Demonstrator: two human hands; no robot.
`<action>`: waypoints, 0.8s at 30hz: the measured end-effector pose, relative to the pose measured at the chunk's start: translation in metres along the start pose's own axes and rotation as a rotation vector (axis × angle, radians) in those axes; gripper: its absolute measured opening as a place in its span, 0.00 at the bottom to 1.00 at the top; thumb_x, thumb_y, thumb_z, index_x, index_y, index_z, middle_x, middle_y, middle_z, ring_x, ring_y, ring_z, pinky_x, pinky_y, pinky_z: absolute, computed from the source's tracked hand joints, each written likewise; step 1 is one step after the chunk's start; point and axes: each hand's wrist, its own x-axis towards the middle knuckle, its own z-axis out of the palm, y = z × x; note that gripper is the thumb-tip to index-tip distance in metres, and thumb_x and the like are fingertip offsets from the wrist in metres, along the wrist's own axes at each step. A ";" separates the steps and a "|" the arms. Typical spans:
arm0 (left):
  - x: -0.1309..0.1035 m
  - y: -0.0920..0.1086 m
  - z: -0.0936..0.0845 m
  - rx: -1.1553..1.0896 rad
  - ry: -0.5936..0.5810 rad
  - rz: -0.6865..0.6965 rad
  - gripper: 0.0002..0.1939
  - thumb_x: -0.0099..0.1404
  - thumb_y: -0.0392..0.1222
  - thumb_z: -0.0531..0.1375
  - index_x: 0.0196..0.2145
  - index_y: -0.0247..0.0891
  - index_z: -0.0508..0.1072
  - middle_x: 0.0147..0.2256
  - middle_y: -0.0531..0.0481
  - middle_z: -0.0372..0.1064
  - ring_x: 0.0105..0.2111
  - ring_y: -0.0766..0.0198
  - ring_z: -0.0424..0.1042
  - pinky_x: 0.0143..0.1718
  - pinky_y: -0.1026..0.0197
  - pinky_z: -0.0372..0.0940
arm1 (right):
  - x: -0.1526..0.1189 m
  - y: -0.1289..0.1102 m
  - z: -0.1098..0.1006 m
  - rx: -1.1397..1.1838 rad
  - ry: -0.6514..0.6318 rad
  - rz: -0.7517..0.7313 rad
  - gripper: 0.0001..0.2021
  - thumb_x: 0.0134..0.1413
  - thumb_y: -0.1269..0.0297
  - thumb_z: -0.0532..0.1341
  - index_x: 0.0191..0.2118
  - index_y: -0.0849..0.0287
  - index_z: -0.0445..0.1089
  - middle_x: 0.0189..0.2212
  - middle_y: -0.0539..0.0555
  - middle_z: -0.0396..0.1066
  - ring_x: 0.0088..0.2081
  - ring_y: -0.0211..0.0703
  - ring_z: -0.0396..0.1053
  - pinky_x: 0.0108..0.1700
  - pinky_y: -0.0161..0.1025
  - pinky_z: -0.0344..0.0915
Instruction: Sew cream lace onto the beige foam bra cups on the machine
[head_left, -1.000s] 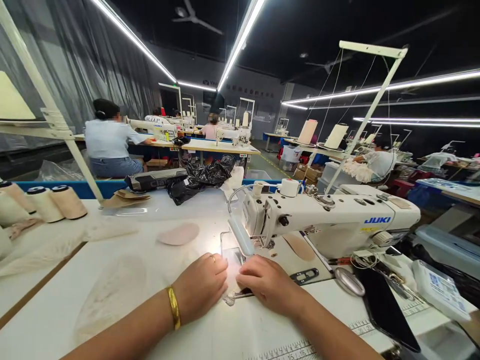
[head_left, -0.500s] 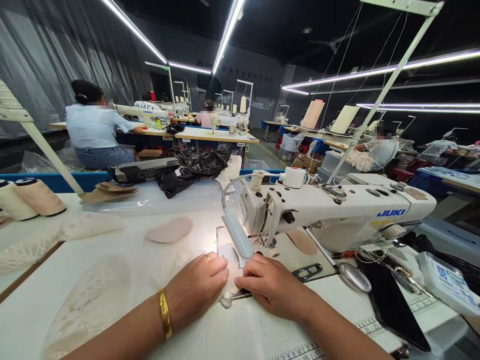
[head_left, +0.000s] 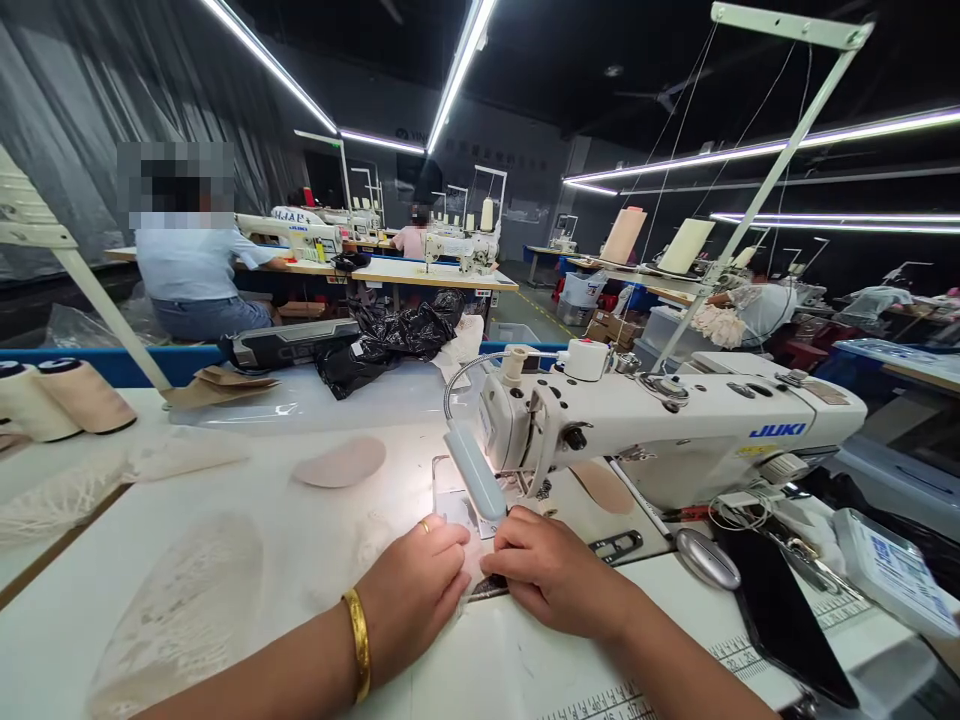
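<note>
My left hand (head_left: pixel 412 590), with a gold ring and bracelet, is closed at the near left of the sewing machine's needle plate (head_left: pixel 450 500). Its bent fingers pinch a pale, sheer piece of fabric (head_left: pixel 475 562). Close on the right, my right hand (head_left: pixel 551 575) is also closed, thumb and fingertips at the same fabric. Just beyond the fingers is the white sewing machine (head_left: pixel 675 415), its needle hidden behind a grey-blue lamp (head_left: pixel 476 475). Part of the fabric is covered by my fingers.
A beige oval piece (head_left: pixel 345 463) and sheer lace (head_left: pixel 187 600) lie on the table to the left. Thread cones (head_left: pixel 86 395) stand at the far left. On the right are a silver mouse-shaped object (head_left: pixel 707 558) and a black phone-like slab (head_left: pixel 784 610). Co-workers sit beyond.
My left hand has shifted a little to the right, toward my right hand. The fabric bunch that showed below the fingertips is now mostly covered. My right hand has barely moved.
</note>
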 end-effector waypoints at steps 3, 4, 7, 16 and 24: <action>0.001 -0.001 0.000 0.051 0.006 0.048 0.13 0.72 0.31 0.50 0.29 0.40 0.64 0.38 0.46 0.75 0.35 0.57 0.72 0.37 0.55 0.72 | -0.001 0.001 -0.001 0.021 -0.007 -0.002 0.17 0.55 0.81 0.55 0.41 0.53 0.74 0.33 0.51 0.70 0.35 0.43 0.62 0.33 0.38 0.57; 0.001 -0.002 -0.001 0.059 0.003 0.059 0.13 0.72 0.31 0.50 0.29 0.40 0.64 0.37 0.46 0.75 0.35 0.57 0.72 0.37 0.55 0.73 | -0.001 0.001 -0.001 0.031 -0.008 -0.005 0.17 0.55 0.81 0.55 0.41 0.53 0.74 0.34 0.51 0.70 0.35 0.43 0.62 0.33 0.38 0.57; 0.002 -0.004 -0.002 0.043 -0.023 0.090 0.11 0.73 0.30 0.50 0.34 0.39 0.68 0.36 0.47 0.73 0.35 0.57 0.72 0.38 0.56 0.72 | -0.002 0.002 -0.001 0.053 -0.018 -0.008 0.17 0.55 0.81 0.55 0.42 0.53 0.75 0.34 0.51 0.70 0.36 0.43 0.63 0.34 0.38 0.58; 0.004 -0.005 -0.001 -0.022 0.008 0.141 0.12 0.74 0.30 0.49 0.36 0.38 0.68 0.38 0.46 0.72 0.35 0.58 0.69 0.39 0.56 0.69 | -0.001 0.002 0.001 0.054 -0.055 0.088 0.15 0.57 0.78 0.55 0.43 0.54 0.73 0.32 0.50 0.68 0.36 0.44 0.63 0.37 0.39 0.59; 0.012 -0.017 0.000 -0.014 -0.045 0.140 0.13 0.74 0.32 0.49 0.33 0.39 0.69 0.35 0.47 0.72 0.36 0.57 0.69 0.39 0.55 0.68 | -0.002 0.004 0.010 -0.010 -0.011 0.148 0.17 0.59 0.79 0.56 0.48 0.53 0.72 0.35 0.51 0.68 0.37 0.45 0.66 0.37 0.38 0.60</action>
